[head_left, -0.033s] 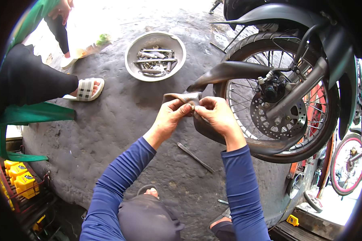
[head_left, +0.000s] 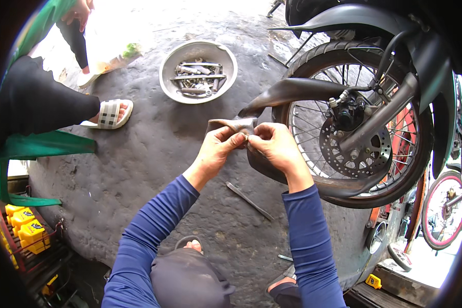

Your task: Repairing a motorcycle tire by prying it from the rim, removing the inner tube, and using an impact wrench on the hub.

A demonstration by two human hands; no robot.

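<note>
A dark rubber inner tube (head_left: 287, 93) hangs partly out of the motorcycle's front wheel (head_left: 305, 61), its loose loop reaching toward me. My left hand (head_left: 218, 151) is closed on a folded, flattened stretch of that tube, thumb and fingers pinched. Opposite it, my right hand (head_left: 278, 146) is also closed, fingertips pinching the same stretch and meeting the left thumb. Something small and light-coloured seems to sit between the fingertips, too small to make out. The tube's lower part runs along the rim beneath the brake disc (head_left: 339, 172).
A grey metal bowl (head_left: 170, 92) of wrenches and small parts stands on the floor beyond my hands. A flat metal bar (head_left: 250, 201) lies between my forearms. At left, a person's sandalled foot (head_left: 108, 114) is beside a green stool (head_left: 49, 145); yellow bottles (head_left: 32, 233) fill a rack.
</note>
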